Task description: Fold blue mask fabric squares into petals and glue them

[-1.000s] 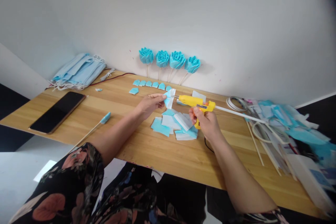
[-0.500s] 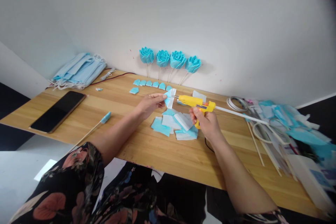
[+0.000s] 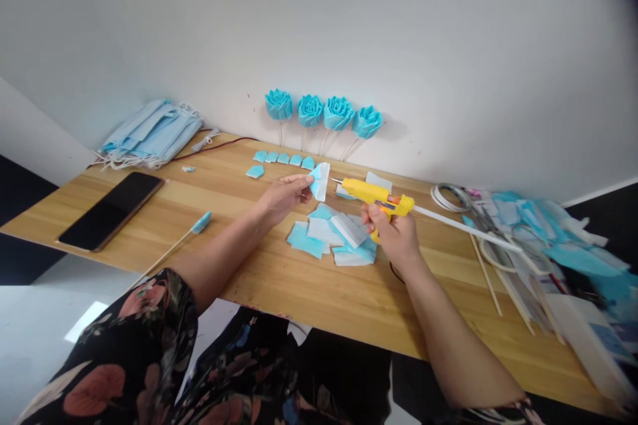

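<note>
Between the thumb and fingers of my left hand (image 3: 288,198) is a folded piece of blue-and-white mask fabric (image 3: 320,182). My right hand (image 3: 393,231) is wrapped round the grip of a yellow hot glue gun (image 3: 371,194), a long white glue stick (image 3: 463,226) sticking out of its back. Its metal nozzle points left, slightly apart from the fabric piece. Below both hands lies a pile of cut blue and white fabric pieces (image 3: 343,236). Behind my left hand runs a row of small folded blue petals (image 3: 283,159), with one more petal (image 3: 255,172) in front of it.
Several blue fabric flowers (image 3: 310,111) on sticks lean against the wall. At left are a stack of face masks (image 3: 149,133), a phone (image 3: 112,210) and a stick with a blue tip (image 3: 201,222). Tape rolls (image 3: 450,198), wooden sticks (image 3: 486,275) and fabric scraps (image 3: 573,232) crowd the right.
The glue gun has drawn back a little to the right, its nozzle leaving the fabric. The piece in my left hand has turned and looks more folded over.
</note>
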Demonstrator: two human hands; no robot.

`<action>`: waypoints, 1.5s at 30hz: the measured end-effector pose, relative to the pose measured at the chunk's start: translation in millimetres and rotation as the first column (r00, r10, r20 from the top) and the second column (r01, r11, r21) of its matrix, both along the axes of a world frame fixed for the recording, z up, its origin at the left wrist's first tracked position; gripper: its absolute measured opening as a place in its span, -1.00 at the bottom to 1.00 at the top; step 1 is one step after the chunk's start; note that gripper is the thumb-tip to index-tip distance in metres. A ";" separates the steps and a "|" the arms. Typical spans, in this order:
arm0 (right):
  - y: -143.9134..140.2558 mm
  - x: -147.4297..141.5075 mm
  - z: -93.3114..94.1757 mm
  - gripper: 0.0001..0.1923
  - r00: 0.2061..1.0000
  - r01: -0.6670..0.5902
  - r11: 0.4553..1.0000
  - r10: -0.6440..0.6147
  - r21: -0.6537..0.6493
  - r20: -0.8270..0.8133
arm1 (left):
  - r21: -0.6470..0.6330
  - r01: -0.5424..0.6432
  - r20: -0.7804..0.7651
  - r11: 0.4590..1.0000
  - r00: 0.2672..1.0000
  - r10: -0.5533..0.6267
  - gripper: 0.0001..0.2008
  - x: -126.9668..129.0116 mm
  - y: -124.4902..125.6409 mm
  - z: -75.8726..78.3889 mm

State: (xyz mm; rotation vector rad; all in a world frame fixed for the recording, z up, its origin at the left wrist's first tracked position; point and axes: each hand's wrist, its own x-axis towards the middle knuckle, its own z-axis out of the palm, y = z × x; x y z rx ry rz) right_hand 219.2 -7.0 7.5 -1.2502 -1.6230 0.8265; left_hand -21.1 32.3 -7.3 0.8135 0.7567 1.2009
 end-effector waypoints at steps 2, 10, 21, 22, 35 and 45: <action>1.3 0.6 -2.3 -0.58 0.998 -0.058 0.998 0.058 -0.019 -0.027 | 0.000 -0.007 0.014 1.000 1.000 0.007 -0.74 -0.3 0.5 -0.2; 0.4 -0.3 -2.6 -0.57 0.998 -0.067 0.996 0.068 -0.058 0.014 | 0.004 -0.001 0.007 1.000 1.000 0.001 -0.78 -0.1 -0.5 0.4; 0.9 0.1 -2.5 -0.58 0.997 -0.043 0.998 0.046 -0.050 0.060 | 0.015 0.017 0.007 1.000 1.000 -0.017 -0.80 0.7 -1.5 0.7; 1.1 0.0 -2.5 -0.59 0.997 -0.042 0.998 0.046 -0.050 0.063 | 0.015 0.019 0.006 1.000 1.000 -0.019 -0.79 0.6 -1.3 0.6; 0.4 -2.1 -1.5 -0.60 0.996 0.002 1.000 0.001 -0.031 0.094 | 0.025 0.030 0.002 0.999 1.000 -0.030 -0.76 0.5 -1.4 1.3; -3.8 -2.7 1.5 -0.63 0.926 0.078 0.978 -0.142 0.192 0.350 | -0.002 0.046 0.035 0.999 0.998 -0.046 -0.78 0.4 -1.6 2.3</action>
